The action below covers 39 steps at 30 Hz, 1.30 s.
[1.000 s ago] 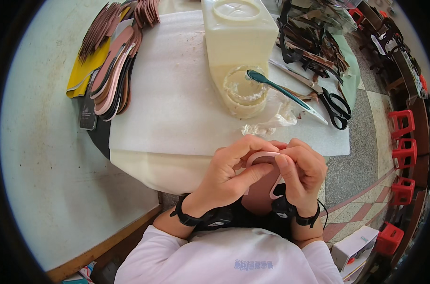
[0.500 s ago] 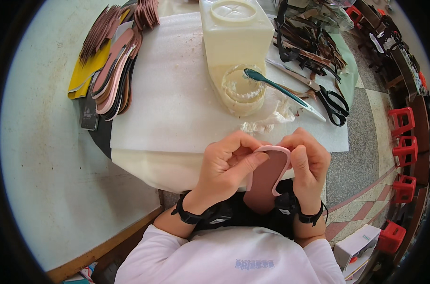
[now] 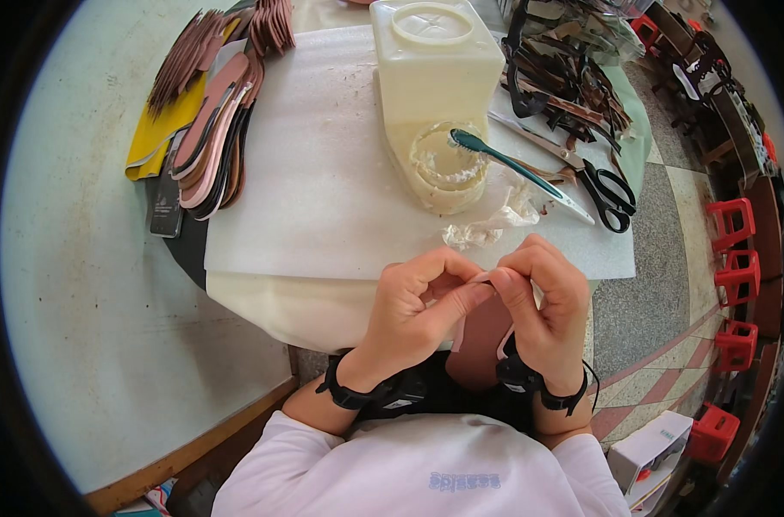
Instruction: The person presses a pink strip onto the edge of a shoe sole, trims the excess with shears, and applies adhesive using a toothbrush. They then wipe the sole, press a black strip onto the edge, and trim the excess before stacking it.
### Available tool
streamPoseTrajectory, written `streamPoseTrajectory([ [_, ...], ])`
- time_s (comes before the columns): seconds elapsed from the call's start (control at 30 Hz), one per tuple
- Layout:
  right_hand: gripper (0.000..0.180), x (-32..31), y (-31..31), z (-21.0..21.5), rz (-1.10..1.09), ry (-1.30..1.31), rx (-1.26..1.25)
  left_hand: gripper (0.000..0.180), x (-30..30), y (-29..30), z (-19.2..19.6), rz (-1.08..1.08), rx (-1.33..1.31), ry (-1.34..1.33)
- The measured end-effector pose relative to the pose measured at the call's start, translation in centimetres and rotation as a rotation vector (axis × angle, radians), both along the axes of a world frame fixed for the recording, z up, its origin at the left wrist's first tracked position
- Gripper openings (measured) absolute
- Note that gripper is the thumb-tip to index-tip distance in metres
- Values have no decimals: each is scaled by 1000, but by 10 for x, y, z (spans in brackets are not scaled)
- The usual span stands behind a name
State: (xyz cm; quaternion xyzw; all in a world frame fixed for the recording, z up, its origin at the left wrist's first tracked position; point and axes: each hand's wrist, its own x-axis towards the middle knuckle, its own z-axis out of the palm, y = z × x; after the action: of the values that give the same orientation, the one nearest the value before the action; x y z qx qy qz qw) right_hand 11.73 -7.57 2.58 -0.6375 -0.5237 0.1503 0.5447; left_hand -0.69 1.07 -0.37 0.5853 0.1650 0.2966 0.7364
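A brown insole point(image 3: 480, 349) with a pale pink edging strip is held upright in front of my lap. My left hand point(image 3: 422, 302) pinches its upper end between thumb and bent fingers. My right hand point(image 3: 543, 302) is closed on the same end, its thumb tip almost meeting the left thumb. Both hands hide most of the insole's top edge. Just beyond them lies a crumpled whitish scrap point(image 3: 482, 231). Farther off, a teal and white toothbrush point(image 3: 521, 172) rests with its head over the glue-crusted round opening point(image 3: 448, 164) of a pale plastic container point(image 3: 439, 77).
Black-handled scissors point(image 3: 607, 194) lie at the right, before a heap of dark leather scraps point(image 3: 573, 82). Stacked insoles point(image 3: 215, 138), a yellow cloth point(image 3: 163, 129) and a dark phone point(image 3: 168, 202) are at the left. Red stools point(image 3: 737, 276) stand on the floor at right.
My right hand has moved left along the rim, bringing its thumb close to my left thumb. More of the insole's upper end is now covered. My left hand keeps its pinch.
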Motion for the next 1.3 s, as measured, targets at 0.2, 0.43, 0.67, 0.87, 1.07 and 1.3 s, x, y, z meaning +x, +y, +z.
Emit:
streamPoseTrajectory([
  [0.2, 4, 1, -2, -1, 8, -42, 13, 4, 1, -2, 1, 33, 4, 6],
  [0.43, 2, 1, -3, -4, 29, 1, 9, 6, 6, -3, -1, 170, 355, 24],
  [0.67, 10, 3, -10, -9, 42, 305, -16, 6, 1, 1, 4, 114, 261, 27],
  [0.87, 9, 2, -11, -14, -41, 174, -14, 7, 3, -3, 4, 147, 270, 10],
  [1.07, 4, 1, -8, -12, 2, 76, 56, 7, 12, -5, 2, 180, 330, -6],
  [1.3, 4, -1, -7, -17, 20, 123, 31, 7, 8, -2, 2, 233, 537, 89],
])
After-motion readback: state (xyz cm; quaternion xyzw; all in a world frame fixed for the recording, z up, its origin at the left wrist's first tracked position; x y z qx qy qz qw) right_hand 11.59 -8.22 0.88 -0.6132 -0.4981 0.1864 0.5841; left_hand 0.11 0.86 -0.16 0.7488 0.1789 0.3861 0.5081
